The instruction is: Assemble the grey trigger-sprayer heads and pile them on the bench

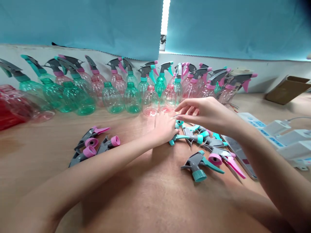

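My left hand (165, 127) is closed, with its fingers curled over a teal-and-grey trigger spray head (179, 137) at the left end of a loose pile. Part of that spray head is hidden beneath the hand. Just right of it, my right hand (205, 111) hovers palm down, its fingers bent but apart and holding nothing visible. Beyond the hands stand uncapped bottles, among them a clear pink bottle (150, 102) and a clear green bottle (132, 98). Nearer me lies a single teal-and-grey spray head (198, 165), beside a pink-and-grey spray head (222, 157).
Several pink-and-grey spray heads (89, 145) lie left of my left forearm. Bottles with spray heads fitted line the back wall. A white power strip (257, 124) with plugged-in chargers (293, 139) and a phone (239, 155) lie at right. Behind them is an open cardboard box (286, 89).
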`<move>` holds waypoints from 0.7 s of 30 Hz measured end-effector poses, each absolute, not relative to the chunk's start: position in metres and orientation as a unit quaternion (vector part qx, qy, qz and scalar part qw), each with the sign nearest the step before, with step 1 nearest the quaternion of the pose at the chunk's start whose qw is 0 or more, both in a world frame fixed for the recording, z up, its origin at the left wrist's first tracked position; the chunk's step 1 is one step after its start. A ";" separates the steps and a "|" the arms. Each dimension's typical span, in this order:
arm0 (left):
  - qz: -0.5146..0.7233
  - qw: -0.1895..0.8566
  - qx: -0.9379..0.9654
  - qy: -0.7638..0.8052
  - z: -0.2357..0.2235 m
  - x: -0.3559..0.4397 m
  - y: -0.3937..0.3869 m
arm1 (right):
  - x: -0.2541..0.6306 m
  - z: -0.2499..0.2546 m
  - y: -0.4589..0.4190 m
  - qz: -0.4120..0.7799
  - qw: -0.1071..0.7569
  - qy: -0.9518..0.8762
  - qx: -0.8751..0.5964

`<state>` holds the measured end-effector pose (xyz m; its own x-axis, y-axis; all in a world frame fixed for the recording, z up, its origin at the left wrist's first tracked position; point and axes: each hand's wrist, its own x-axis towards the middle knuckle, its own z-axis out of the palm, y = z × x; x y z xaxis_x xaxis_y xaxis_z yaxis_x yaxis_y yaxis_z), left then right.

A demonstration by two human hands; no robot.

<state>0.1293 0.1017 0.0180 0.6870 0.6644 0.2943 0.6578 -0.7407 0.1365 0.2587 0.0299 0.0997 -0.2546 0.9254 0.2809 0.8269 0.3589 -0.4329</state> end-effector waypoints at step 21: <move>0.308 0.277 0.831 0.370 0.005 0.018 0.023 | 0.211 0.071 0.016 0.283 0.099 -0.815 -0.496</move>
<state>0.0182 0.0234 0.0048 0.5358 0.7861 0.3080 0.4445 -0.5728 0.6887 0.2114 0.0161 0.0712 -0.4874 0.8651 -0.1185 0.7527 0.3474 -0.5593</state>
